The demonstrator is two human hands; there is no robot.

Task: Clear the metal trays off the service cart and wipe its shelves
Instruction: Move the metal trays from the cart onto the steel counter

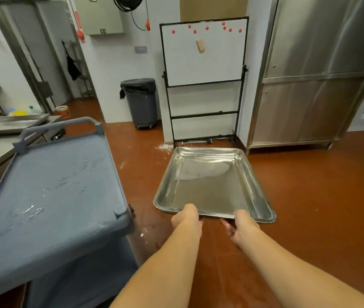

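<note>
A shiny metal tray (212,185) is held out over the red floor, right of the cart. My left hand (187,217) grips its near rim at the left, and my right hand (241,225) grips the same rim further right, fingers curled under the edge. The tray holds nothing. The grey-blue service cart (50,196) stands at the left; its top shelf carries no trays and shows wet smears and white residue. Its lower shelves are hidden from view.
More metal trays (10,123) lie on the steel counter beyond the cart's handle. A grey bin (142,103), a whiteboard on a stand (203,81) and a steel cabinet (309,85) line the far wall. White specks mark the floor.
</note>
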